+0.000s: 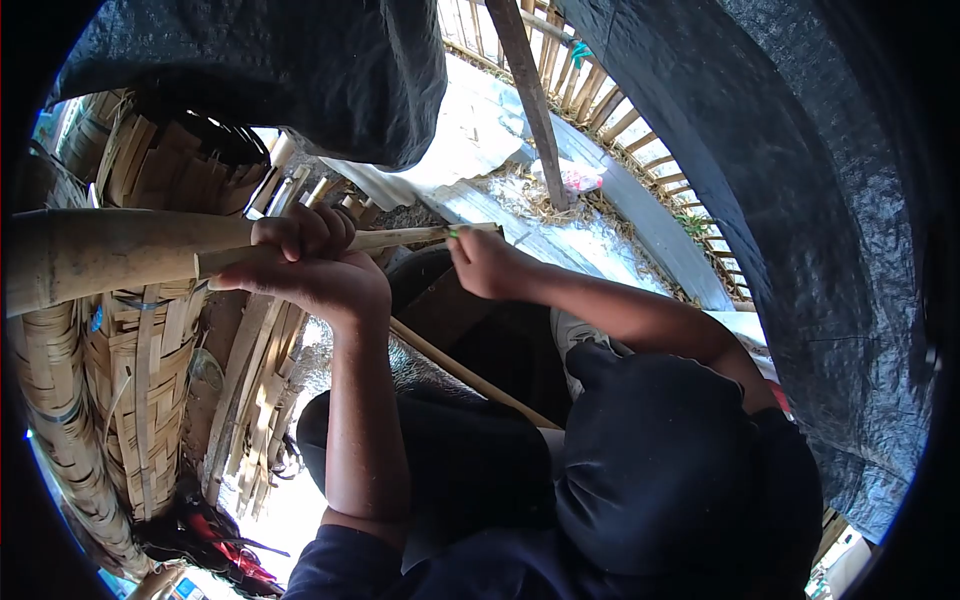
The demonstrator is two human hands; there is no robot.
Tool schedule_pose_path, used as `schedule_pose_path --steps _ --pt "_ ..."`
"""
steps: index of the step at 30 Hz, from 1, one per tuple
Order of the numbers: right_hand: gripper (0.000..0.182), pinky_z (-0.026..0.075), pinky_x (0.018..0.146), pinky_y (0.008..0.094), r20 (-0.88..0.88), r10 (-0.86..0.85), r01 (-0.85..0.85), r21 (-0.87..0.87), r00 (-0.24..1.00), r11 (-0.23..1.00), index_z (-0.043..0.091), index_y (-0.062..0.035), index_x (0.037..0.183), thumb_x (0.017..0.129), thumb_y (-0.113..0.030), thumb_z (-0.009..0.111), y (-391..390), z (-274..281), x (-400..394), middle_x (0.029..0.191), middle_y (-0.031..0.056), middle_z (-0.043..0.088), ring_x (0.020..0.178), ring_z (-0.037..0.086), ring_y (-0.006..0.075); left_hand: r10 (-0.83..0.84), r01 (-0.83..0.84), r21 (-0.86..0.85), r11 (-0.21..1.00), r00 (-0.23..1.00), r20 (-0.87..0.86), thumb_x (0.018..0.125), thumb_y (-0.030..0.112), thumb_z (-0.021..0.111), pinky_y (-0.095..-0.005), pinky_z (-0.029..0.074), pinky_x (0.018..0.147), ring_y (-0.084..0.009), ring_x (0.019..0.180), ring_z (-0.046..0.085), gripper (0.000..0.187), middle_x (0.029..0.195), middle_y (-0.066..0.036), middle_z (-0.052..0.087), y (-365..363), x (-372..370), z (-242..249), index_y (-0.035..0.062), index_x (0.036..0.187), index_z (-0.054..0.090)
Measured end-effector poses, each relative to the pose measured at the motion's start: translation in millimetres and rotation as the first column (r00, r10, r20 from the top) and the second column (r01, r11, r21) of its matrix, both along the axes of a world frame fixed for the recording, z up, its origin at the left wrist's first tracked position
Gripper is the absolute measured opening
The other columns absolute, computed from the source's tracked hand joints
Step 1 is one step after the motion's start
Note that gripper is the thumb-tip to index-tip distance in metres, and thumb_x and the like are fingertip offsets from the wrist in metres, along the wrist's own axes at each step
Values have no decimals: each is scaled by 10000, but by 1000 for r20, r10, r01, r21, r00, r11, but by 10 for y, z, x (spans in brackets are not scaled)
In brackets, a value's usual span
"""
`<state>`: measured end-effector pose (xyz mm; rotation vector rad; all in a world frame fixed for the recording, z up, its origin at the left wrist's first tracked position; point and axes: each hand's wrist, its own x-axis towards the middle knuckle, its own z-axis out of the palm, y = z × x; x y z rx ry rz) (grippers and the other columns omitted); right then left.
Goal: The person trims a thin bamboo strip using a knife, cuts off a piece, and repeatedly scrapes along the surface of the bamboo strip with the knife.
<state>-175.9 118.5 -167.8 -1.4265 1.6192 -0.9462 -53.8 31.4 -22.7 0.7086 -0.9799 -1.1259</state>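
A thick bamboo pole (130, 250) comes in from the left edge, and a split bamboo strip (400, 237) runs beside it toward the middle. My left hand (325, 265) is closed around the strip near the end of the pole, palm up. Farther along, my right hand (490, 265) pinches the strip close to its far end. A small green spot shows at the right thumb; I cannot make out what it is. Below the hands, a thin round stick (470, 372) slants across dark clothing.
Tall woven bamboo baskets (140, 400) stand at left, with split bamboo pieces (255, 390) beside them. Black plastic sheeting (280, 80) hangs above and at right. A wooden post (530, 100) rises ahead by metal sheets (590, 240) and a slatted bamboo fence (620, 110). A black cloth-covered shape (660, 460) fills the lower right.
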Motion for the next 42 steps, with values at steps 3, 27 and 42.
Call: schedule_pose_path --steps 3,27,42 --pt "340 455 563 437 -19 -22 22 0 1000 1000 508 36 838 987 -254 412 -94 273 24 634 212 558 552 584 348 -83 83 -24 996 997 -1 834 795 221 -239 167 422 -78 455 197 687 513 34 224 32 38 -3 141 634 294" --pt "343 394 379 261 267 -253 105 467 930 878 470 -17 1094 1021 -323 331 -26 595 -701 650 21 448 410 404 76 -570 530 -279 801 817 -87 981 450 432 -225 306 495 -99 589 357 392 754 -3 387 17 150 73 94 828 497" --pt "341 383 383 257 251 -115 -9 445 961 896 505 10 1007 1015 -289 342 -3 557 -670 664 47 474 397 413 80 -688 675 -151 723 722 -69 904 719 118 -295 327 515 -162 574 362 814 642 -29 372 -20 281 337 52 641 504"
